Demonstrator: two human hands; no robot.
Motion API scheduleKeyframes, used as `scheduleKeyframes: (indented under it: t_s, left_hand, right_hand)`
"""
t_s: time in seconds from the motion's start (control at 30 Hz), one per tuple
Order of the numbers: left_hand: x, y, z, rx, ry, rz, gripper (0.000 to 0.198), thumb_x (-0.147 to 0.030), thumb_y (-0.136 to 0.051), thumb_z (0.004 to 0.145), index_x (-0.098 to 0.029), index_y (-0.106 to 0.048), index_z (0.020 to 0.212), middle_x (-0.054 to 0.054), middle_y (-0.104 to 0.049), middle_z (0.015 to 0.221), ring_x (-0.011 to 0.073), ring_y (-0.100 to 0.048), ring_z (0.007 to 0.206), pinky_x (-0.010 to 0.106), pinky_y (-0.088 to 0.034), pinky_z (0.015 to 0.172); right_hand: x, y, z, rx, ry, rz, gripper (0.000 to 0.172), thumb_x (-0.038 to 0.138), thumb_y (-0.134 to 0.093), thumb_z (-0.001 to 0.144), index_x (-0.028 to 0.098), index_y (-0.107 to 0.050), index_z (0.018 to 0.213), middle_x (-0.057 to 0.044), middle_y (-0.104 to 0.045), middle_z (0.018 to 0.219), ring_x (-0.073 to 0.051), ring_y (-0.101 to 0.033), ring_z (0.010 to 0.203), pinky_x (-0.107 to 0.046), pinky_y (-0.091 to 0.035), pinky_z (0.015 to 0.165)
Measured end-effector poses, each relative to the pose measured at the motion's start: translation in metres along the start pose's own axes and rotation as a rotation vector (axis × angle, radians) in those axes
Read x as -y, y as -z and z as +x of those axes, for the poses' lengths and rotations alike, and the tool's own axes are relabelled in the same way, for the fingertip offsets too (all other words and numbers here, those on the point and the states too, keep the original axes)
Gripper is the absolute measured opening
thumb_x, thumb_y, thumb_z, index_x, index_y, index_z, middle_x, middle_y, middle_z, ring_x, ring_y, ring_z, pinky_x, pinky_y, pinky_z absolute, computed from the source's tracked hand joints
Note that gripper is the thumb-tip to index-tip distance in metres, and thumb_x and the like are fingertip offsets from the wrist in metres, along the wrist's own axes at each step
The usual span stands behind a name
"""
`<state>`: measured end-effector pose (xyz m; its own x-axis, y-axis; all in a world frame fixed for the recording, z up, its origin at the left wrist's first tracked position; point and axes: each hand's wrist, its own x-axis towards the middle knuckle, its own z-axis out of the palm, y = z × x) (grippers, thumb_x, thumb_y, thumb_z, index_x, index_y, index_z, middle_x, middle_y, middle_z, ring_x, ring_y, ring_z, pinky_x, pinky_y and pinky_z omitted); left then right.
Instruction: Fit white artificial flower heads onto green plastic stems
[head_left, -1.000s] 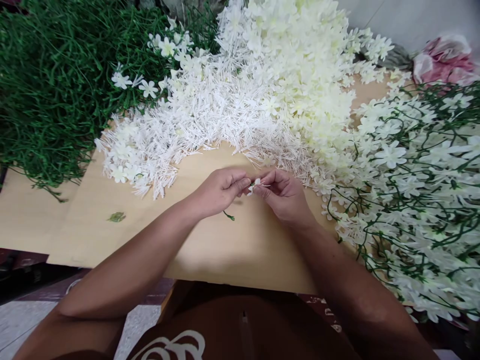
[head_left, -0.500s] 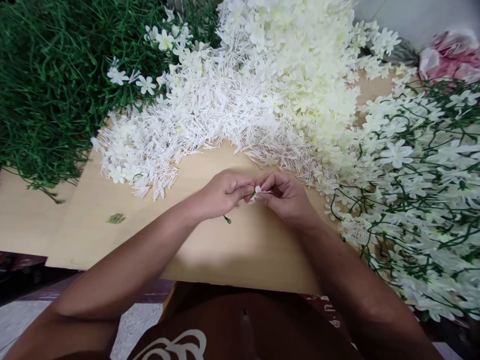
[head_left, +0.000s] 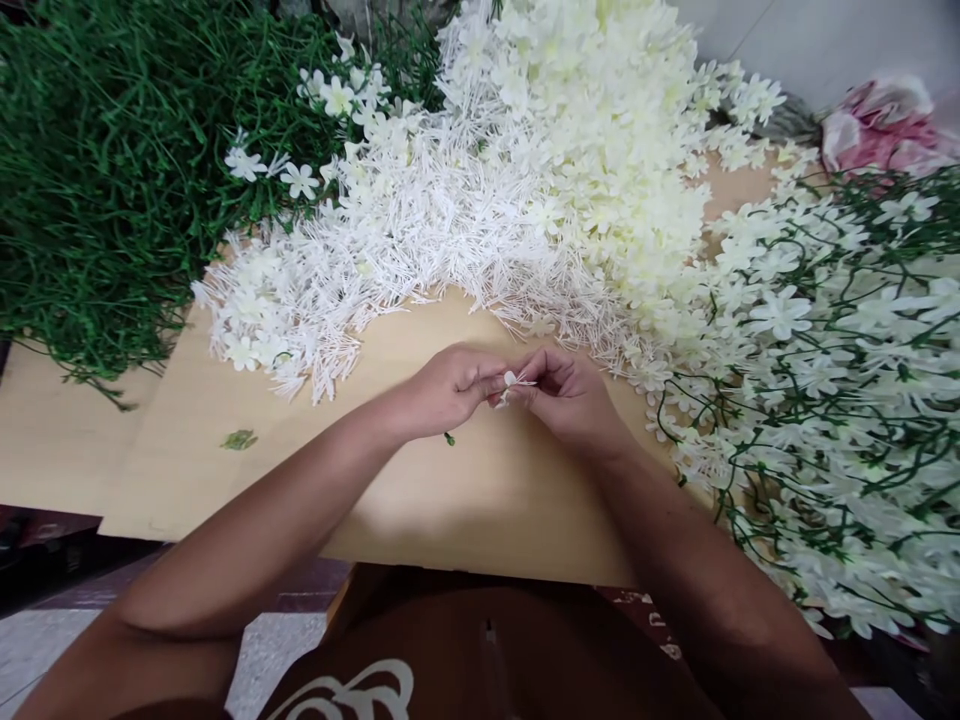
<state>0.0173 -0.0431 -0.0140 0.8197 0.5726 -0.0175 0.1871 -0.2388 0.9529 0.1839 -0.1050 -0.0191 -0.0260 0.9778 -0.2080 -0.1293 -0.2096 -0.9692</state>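
My left hand (head_left: 442, 392) and my right hand (head_left: 568, 397) meet fingertip to fingertip over the wooden board (head_left: 465, 490). Between them sits a small white flower piece (head_left: 511, 381), pinched by my right fingers. My left fingers are closed on a thin green stem, whose tip (head_left: 448, 438) pokes out below the hand. Just beyond the hands lies a heap of white plastic stamen pieces (head_left: 420, 240) and a heap of cream petals (head_left: 615, 150).
A mass of green wire stems (head_left: 112, 190) fills the left. Finished white flowers on green stems (head_left: 832, 390) are piled at the right. A pink cloth or bag (head_left: 881, 125) lies at the far right corner. A green scrap (head_left: 238, 439) rests on the board.
The green stem tip below my left hand has drawn in a little. Both hands stay together at the same spot; the camera view shifts slightly.
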Motion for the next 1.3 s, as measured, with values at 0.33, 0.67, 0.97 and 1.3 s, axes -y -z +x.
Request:
scheduleKeyframes:
  t_s: [0.33,0.67,0.97,1.3]
  left_hand:
    - [-0.013,0.003,-0.006,0.035,0.212,-0.035,0.037,-0.045,-0.044,0.092,-0.015,-0.058,0.076,0.001,-0.055,0.072,0.0103,-0.054,0.064,0.02,-0.049,0.056]
    - [-0.01,0.002,-0.005,-0.025,0.194,-0.027,0.04,-0.047,-0.045,0.09,-0.015,-0.053,0.067,-0.001,-0.052,0.065,0.0092,-0.05,0.058,0.02,-0.047,0.055]
    - [-0.011,0.0,-0.003,-0.082,0.169,0.056,0.039,-0.043,-0.04,0.089,-0.018,-0.044,0.06,-0.003,-0.043,0.057,0.0103,-0.043,0.058,0.023,-0.036,0.055]
    - [-0.003,-0.005,-0.001,-0.065,0.083,0.11,0.035,-0.036,-0.039,0.088,-0.019,-0.042,0.058,-0.003,-0.042,0.054,0.0102,-0.041,0.053,0.024,-0.033,0.055]
  right_hand:
    - [0.011,0.008,-0.002,0.168,0.011,0.04,0.034,0.041,-0.085,0.062,0.021,-0.06,0.074,0.002,-0.067,0.065,-0.014,-0.066,0.065,-0.031,-0.054,0.071]
    - [0.004,0.007,-0.001,0.059,-0.007,0.009,0.03,0.035,-0.085,0.061,0.019,-0.062,0.07,0.003,-0.065,0.064,-0.011,-0.063,0.061,-0.028,-0.052,0.066]
    - [0.001,0.002,0.0,0.002,0.003,0.041,0.033,0.035,-0.088,0.055,0.02,-0.06,0.065,0.003,-0.064,0.061,-0.011,-0.061,0.059,-0.028,-0.051,0.063]
    - [0.0,0.001,0.0,-0.039,0.021,-0.029,0.027,0.028,-0.082,0.056,0.02,-0.057,0.059,0.004,-0.059,0.059,-0.008,-0.049,0.055,-0.024,-0.041,0.053]
